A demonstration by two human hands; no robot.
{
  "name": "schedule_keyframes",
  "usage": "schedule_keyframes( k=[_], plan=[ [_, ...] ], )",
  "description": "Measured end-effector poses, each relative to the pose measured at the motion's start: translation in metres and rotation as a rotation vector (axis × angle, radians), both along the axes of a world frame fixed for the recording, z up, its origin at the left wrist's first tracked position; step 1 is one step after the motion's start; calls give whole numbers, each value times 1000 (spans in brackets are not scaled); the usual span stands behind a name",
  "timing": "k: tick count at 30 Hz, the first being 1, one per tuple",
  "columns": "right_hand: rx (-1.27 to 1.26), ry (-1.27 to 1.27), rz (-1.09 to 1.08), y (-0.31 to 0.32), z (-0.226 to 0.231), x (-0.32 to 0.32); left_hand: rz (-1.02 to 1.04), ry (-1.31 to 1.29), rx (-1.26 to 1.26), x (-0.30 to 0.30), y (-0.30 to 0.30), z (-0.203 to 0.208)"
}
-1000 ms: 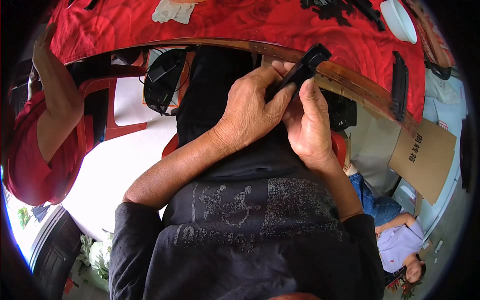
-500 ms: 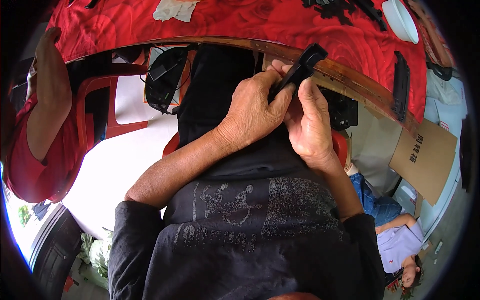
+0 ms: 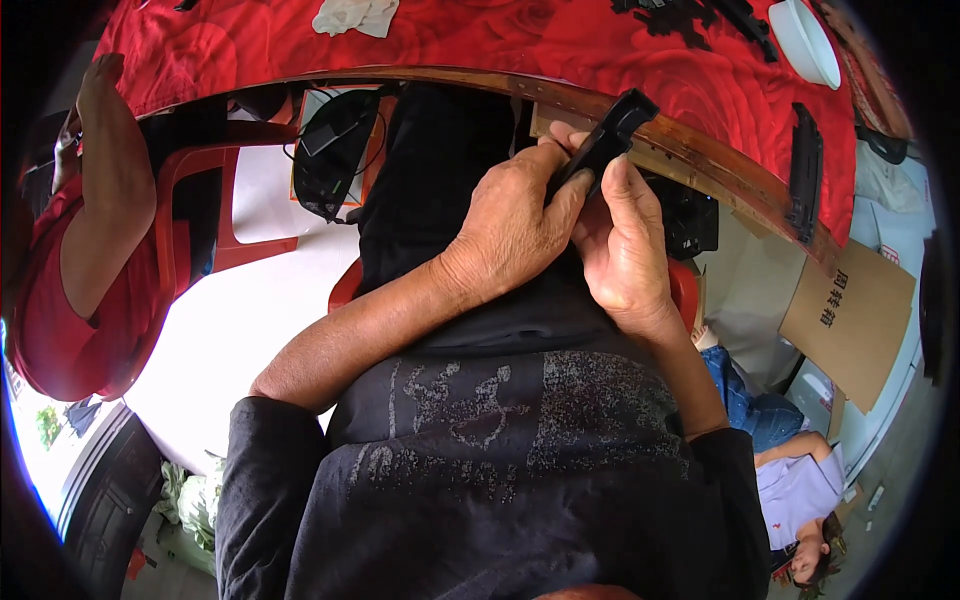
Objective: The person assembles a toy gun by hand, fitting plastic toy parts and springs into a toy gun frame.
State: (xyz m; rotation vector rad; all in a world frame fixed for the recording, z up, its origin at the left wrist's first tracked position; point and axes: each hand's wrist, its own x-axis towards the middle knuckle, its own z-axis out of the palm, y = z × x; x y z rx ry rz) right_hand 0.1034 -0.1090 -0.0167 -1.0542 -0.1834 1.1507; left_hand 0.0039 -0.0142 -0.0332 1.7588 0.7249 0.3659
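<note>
A long black plastic part with a notched, hooked far end is held in front of me, tilted up to the right beside the table's near edge. My left hand grips its lower end between thumb and fingers. My right hand is closed about the same part from the other side, its thumb upright along it and its fingers partly hidden behind. The lower end of the part is covered by my hands, so its full shape does not show.
A red flowered cloth covers the table. On it lie a white cloth, another long black part, small black pieces and a white bowl. A person in red sits left; another is at right.
Both hands and the black part stay almost in place, with only a slight shift. The arm of the person on the left has moved a little to the right.
</note>
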Motion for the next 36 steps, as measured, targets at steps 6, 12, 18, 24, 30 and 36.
schedule_keyframes(
  k=[6, 12, 18, 24, 30, 36],
  plan=[
    [4, -28, -12, -1, -2, 0, -65, 24, 22, -5, 0, 3],
    [-23, -46, 10, -1, -2, -2, -50, -23, 48, -5, -2, 2],
    [-19, -51, 31, -2, -5, 3, -60, -13, 77, -4, -1, -2],
    [-99, -98, 29, -3, 5, 3, -66, 15, 12, -3, 3, 9],
    [-85, -51, 7, -2, 5, 8, -43, -28, -5, 1, 7, 14],
    [-66, -57, -11, -4, 6, 8, -59, 23, 3, 4, 8, 17]
  ],
)
